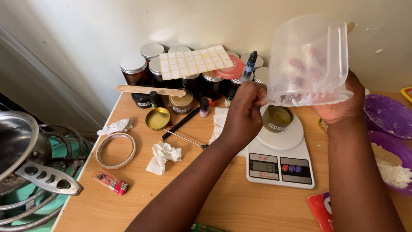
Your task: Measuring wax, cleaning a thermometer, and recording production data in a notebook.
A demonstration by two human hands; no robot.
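On the wooden surface [223,202] nearest the viewer sits a white kitchen scale [280,161] bearing a small tin [277,117]. Above it, the right hand [340,107] grips a tilted clear plastic jug [309,60]. The left hand [244,109] has its fingers [254,92] pinched at the jug's lip, perhaps on a scraper. Dark lidded jars [135,71] line the wall.

bright, even | soft shadows | glare on jar lids [151,50] | sharp
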